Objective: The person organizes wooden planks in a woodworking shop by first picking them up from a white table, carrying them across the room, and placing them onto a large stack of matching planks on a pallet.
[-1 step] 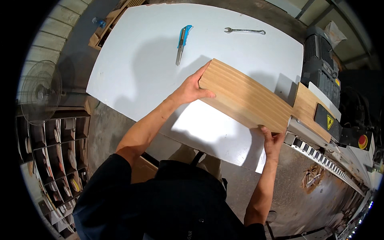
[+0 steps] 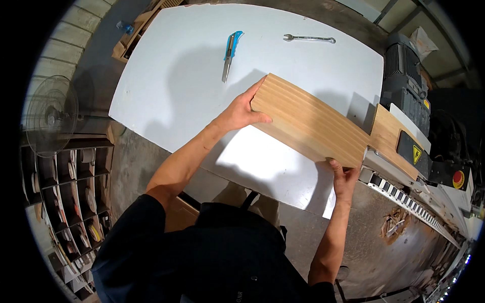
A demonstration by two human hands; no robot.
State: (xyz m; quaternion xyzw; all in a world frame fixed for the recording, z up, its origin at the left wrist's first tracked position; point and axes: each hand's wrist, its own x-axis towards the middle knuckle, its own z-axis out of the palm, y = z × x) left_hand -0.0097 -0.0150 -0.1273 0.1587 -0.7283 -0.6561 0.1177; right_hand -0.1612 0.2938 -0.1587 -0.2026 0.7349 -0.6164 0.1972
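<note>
A light brown wooden board [image 2: 310,118] with striped grain is held slantwise over the right part of a white table [image 2: 161,96]. My left hand [image 2: 245,111] grips its far left end, thumb lying on the near side and fingers hidden behind. At the near right corner, my right hand [image 2: 344,179] holds the board with the thumb up and fingers mostly underneath. The board's right end meets the edge of a machine [image 2: 394,146] with a wood-coloured panel. Beyond my left hand lies a blue utility knife [image 2: 231,55], its blade out.
A metal wrench [image 2: 309,39] rests at the table's far side. On the right stand a grey motor [image 2: 401,68], a red stop button [image 2: 458,179] and a conveyor-like track [image 2: 409,202]. Shelves with rolls [image 2: 76,197] and a fan [image 2: 52,118] are at left. Wood scraps [image 2: 395,222] lie on the floor.
</note>
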